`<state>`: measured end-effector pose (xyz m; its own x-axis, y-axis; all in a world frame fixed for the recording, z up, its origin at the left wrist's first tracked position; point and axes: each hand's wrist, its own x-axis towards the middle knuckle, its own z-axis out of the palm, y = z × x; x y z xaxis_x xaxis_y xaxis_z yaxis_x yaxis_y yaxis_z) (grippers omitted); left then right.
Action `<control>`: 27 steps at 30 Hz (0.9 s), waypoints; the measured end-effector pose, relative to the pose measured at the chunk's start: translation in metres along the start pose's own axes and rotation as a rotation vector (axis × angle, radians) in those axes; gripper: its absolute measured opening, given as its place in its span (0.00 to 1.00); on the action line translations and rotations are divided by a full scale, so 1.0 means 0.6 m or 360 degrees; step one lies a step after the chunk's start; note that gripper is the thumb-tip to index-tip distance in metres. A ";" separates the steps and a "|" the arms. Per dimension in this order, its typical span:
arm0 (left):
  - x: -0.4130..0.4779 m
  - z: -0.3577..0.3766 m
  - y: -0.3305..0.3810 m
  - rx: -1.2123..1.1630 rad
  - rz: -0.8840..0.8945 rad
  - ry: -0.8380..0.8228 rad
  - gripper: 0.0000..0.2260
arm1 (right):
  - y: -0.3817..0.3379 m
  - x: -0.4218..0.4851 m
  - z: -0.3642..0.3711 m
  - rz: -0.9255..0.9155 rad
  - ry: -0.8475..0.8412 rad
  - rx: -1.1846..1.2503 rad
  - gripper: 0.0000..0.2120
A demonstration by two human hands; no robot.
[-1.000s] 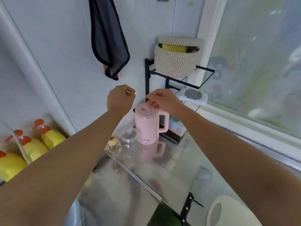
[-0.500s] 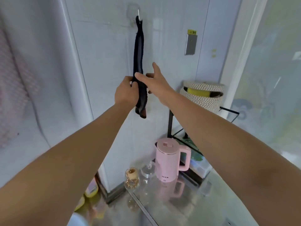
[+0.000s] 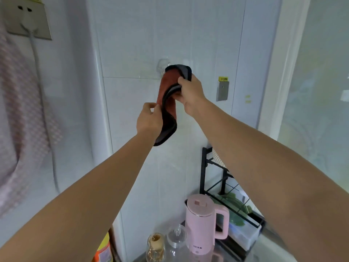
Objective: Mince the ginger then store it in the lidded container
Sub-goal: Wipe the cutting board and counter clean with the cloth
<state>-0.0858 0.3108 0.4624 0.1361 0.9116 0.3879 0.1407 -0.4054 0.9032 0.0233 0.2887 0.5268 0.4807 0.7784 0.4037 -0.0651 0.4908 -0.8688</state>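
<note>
Up by the wall, the cloth [image 3: 167, 103] sits between both hands. The right hand [image 3: 190, 91] grips its upper part, just beside the wall hook [image 3: 163, 66]; the left hand [image 3: 149, 120] pinches its edge lower down. Well below, the kettle [image 3: 202, 222] stands on the counter, with a glass jar [image 3: 155, 246] to its left and the rack [image 3: 226, 178] behind it to the right.

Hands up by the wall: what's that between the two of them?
A reddish cloth with a dark border, in the head view: the left hand pinches its edge lower down, the right hand grips its upper part.
</note>
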 end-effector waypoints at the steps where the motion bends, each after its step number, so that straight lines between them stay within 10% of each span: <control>1: 0.005 -0.001 0.006 -0.0079 -0.0039 -0.0049 0.14 | -0.012 0.007 0.003 -0.0023 0.0023 0.0190 0.15; 9: 0.038 0.004 0.018 -0.0302 0.0063 -0.0113 0.06 | -0.042 0.019 0.009 -0.0172 0.0162 0.0734 0.16; 14: 0.055 0.015 0.024 -0.0239 0.0149 0.0042 0.07 | -0.044 0.028 0.010 0.0080 0.0249 -0.0016 0.03; 18: 0.066 0.017 0.028 -0.0122 0.0202 0.0201 0.09 | -0.022 0.061 0.010 -0.0101 0.0272 -0.0595 0.32; 22: 0.078 0.013 0.033 -0.0109 0.0276 0.0327 0.08 | -0.029 0.075 0.009 -0.0423 0.0279 -0.0825 0.06; 27: 0.089 0.010 0.041 -0.0074 0.0329 0.0398 0.08 | -0.043 0.102 0.020 -0.0341 0.0359 -0.0407 0.07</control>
<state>-0.0690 0.3488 0.5041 -0.0888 0.8012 0.5918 0.0892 -0.5854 0.8059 0.0441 0.3285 0.5775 0.6417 0.5493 0.5352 0.2636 0.4973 -0.8265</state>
